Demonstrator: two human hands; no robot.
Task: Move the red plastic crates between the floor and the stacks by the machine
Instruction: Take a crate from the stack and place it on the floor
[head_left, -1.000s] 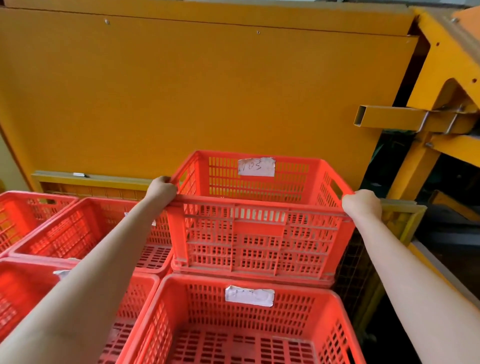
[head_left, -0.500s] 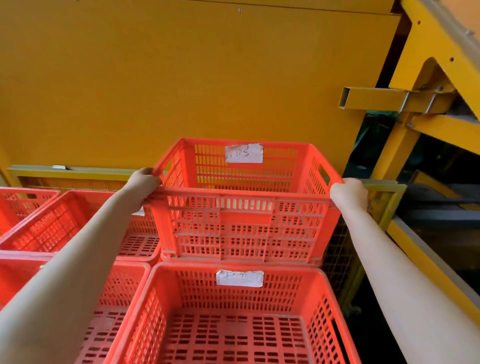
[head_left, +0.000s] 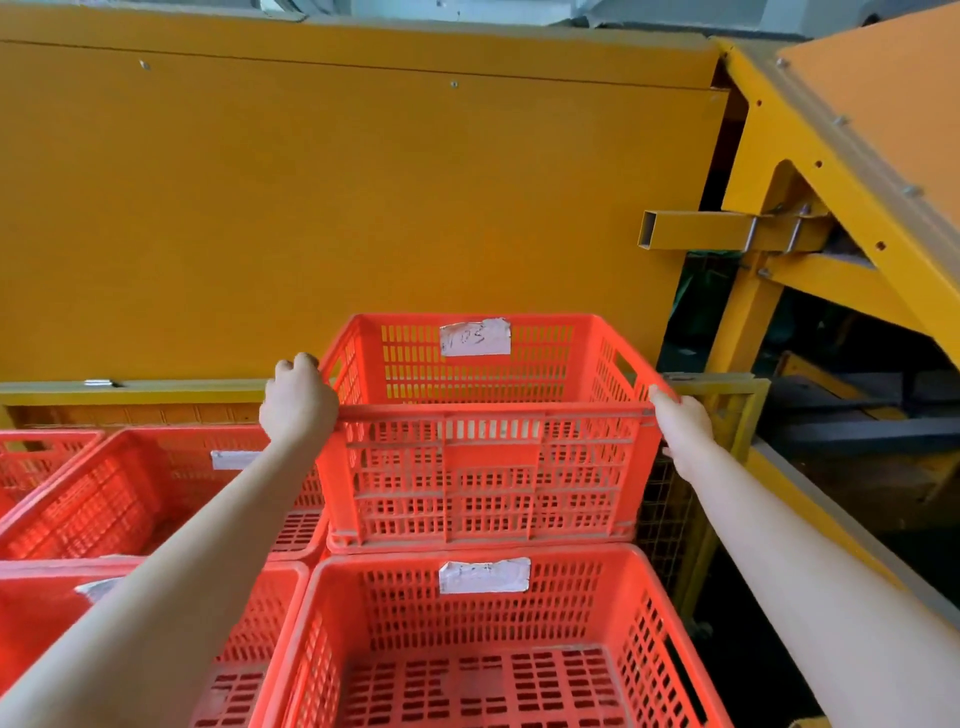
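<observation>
A red slatted crate (head_left: 483, 467) with a white paper label stands raised at the back, against the yellow machine panel (head_left: 337, 208), higher than its neighbours. My left hand (head_left: 297, 402) grips the crate's left rim corner with curled fingers. My right hand (head_left: 681, 415) lies against the right rim corner, its fingers stretched along the crate's side. Directly in front stands a second red crate (head_left: 493, 649), empty, also labelled.
More red crates (head_left: 130, 493) stand to the left in two rows. To the right a yellow steel frame (head_left: 748, 312) with a protruding square tube (head_left: 691, 231) and a mesh guard (head_left: 670, 509) stand close beside the raised crate.
The raised crate sits squarer on the stack. My right hand has loosened from a grip over the rim to fingers lying along the side. The camera has tilted up.
</observation>
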